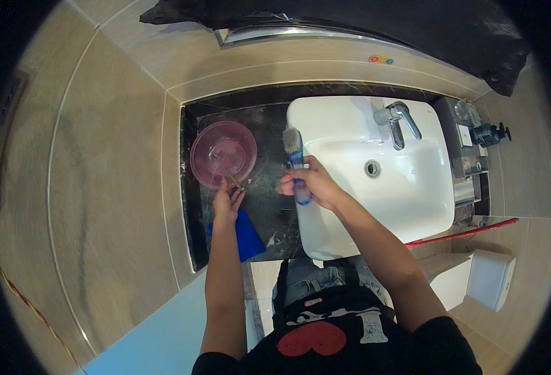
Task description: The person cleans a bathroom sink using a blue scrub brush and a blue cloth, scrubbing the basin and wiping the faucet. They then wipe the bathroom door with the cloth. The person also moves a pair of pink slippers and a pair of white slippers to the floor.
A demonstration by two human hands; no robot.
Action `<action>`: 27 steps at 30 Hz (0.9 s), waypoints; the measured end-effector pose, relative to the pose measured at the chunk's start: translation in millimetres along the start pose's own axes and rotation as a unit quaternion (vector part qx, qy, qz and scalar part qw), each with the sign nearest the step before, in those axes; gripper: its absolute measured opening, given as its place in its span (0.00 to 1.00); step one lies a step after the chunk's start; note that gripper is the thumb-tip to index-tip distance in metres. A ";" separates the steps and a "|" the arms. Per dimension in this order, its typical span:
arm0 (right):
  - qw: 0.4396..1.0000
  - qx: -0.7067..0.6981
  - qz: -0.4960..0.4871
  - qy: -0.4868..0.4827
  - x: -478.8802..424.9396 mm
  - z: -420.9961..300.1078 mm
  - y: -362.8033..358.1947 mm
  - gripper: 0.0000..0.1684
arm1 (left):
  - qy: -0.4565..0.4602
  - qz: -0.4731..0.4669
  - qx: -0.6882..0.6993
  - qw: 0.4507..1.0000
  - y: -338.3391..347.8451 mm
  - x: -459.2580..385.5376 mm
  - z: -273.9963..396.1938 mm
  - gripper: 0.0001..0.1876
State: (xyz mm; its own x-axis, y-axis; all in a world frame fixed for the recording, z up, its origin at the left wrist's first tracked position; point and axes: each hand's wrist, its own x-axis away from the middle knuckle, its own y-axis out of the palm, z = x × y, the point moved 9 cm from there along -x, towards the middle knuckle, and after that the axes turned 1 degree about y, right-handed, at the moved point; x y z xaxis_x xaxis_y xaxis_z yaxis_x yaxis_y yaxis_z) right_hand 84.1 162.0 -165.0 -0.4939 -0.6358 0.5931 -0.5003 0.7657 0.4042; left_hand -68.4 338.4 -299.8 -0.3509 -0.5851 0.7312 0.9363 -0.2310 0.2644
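My right hand (315, 182) grips the translucent blue handle of a scrub brush (295, 157), held over the left rim of the white washbasin (374, 206), its pale bristles towards the wall. My left hand (227, 199) is at the near rim of a pink translucent plastic basin (199, 164), with its fingers around one end of a thin stick-like object (232, 177) that reaches into the basin; what it is cannot be made out. A blue cloth (249, 239) lies on the dark stone counter (268, 126), beside and partly under my left forearm.
A chrome faucet (397, 124) stands at the washbasin's back edge, behind the drain (372, 168). A grey organizer (449, 129) and a dark pump bottle (487, 135) are at the right. A red pole (463, 233) slants above the white toilet (467, 276). Tiled walls border the counter.
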 end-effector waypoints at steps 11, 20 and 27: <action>0.970 0.171 0.162 -0.057 -139.3 86.4 -11.8 0.10 | 0.096 -0.096 0.126 0.983 -41.7 -1.4 7.7 0.08; 0.910 0.336 0.242 -0.025 -143.3 64.6 -12.1 0.34 | 0.110 -0.147 0.177 0.967 -13.1 66.3 32.8 0.07; 0.899 0.358 0.251 0.010 -117.7 41.4 -6.5 0.36 | 0.121 -0.147 0.141 0.971 -11.5 78.5 36.8 0.08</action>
State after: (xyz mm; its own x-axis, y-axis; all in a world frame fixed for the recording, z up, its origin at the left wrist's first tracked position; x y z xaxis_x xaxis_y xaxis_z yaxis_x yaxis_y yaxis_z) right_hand 116.1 227.9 -266.3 -0.7766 -0.2196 0.5905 -0.5504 0.6926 -0.4663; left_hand -106.2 323.8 -222.3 -0.5649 -0.6994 0.4380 0.7496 -0.2130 0.6267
